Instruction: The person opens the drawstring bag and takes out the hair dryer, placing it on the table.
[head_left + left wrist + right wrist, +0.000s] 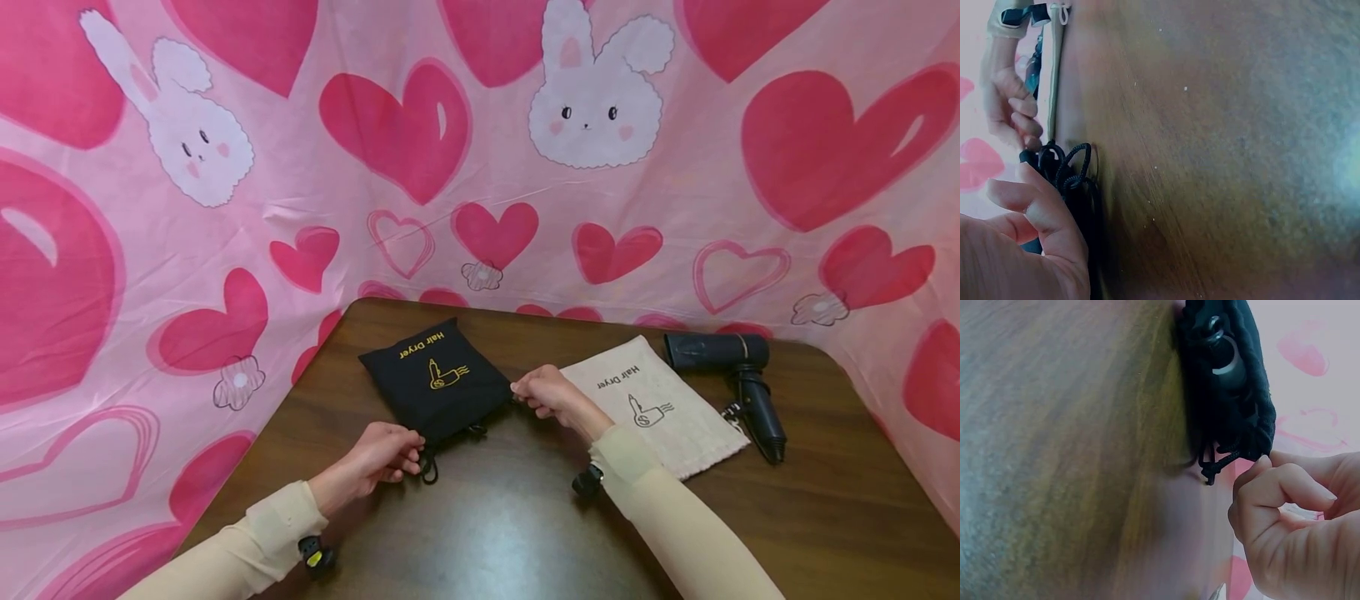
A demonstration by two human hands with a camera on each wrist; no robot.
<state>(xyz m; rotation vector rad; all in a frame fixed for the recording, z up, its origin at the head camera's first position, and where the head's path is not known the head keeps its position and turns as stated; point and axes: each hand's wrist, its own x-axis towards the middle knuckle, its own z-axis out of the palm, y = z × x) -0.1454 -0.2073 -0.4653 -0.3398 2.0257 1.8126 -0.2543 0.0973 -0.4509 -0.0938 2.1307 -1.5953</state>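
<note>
A black drawstring bag (472, 387) with yellow "Hair Dryer" lettering lies on the table, its mouth towards me. At the mouth's left corner, my left hand (382, 454) pinches the fabric. The opposite corner is pinched by my right hand (551, 392). Black cord loops (1079, 164) hang from the mouth in the left wrist view. In the right wrist view the mouth gapes a little. A dark rounded thing with a pale ring (1230, 372) shows inside, along with a small loop (1214, 328); its kind is not clear.
A beige "Hair Dryer" bag (600, 375) lies flat at the right, partly behind my right forearm. Beyond it lies a black hair dryer (712, 353), its handle (761, 417) towards me. Pink heart-patterned cloth (517, 183) hangs around the wooden table (480, 533).
</note>
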